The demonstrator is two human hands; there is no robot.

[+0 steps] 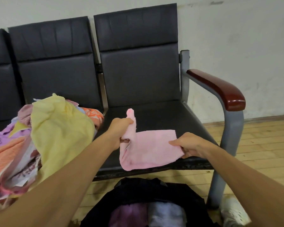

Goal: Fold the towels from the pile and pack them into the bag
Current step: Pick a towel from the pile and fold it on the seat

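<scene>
Two hands hold one pink towel [151, 148], and what I watch is how it lies between them. Its long axis runs from 9 o'clock to 3 o'clock across the front of the black seat [162, 115], with most of the cloth flat on the cushion. My left hand [121, 128] is fisted round the 9 o'clock end, which is bunched and lifted, a tip of cloth standing out past the knuckles toward 12 o'clock. My right hand [189, 147] pinches the corner at about 4 o'clock, thumb on top and fingers curled under the edge, low by the seat's front lip. Each hand has an end, so neither is nearer. I judge the next fold means carrying one end along that axis to the other. The left end, raised off the seat, looks the likelier to travel toward 3 o'clock. From the towel, the pile [56, 128] sits at 9 o'clock on the neighbouring seat, and the dark bag [138, 194] lies open on the floor at 6 o'clock, folded cloth showing inside.
</scene>
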